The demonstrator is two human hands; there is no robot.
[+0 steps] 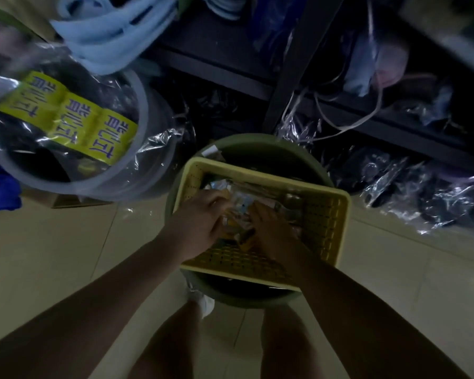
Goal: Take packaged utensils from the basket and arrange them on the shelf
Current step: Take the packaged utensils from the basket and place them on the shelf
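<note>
Below, both arms reached down into the yellow perforated basket (323, 222), the left hand (200, 222) and right hand (271, 231) curled around the pile of packaged utensils (238, 203) lying inside it. It sat atop a green bucket (257, 149) on pale floor tiles (52, 242), near the dark shelf (367, 121).

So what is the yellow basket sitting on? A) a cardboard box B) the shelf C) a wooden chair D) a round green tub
D: the yellow basket rests across the rim of a round green tub, with both hands reaching into it.
</note>
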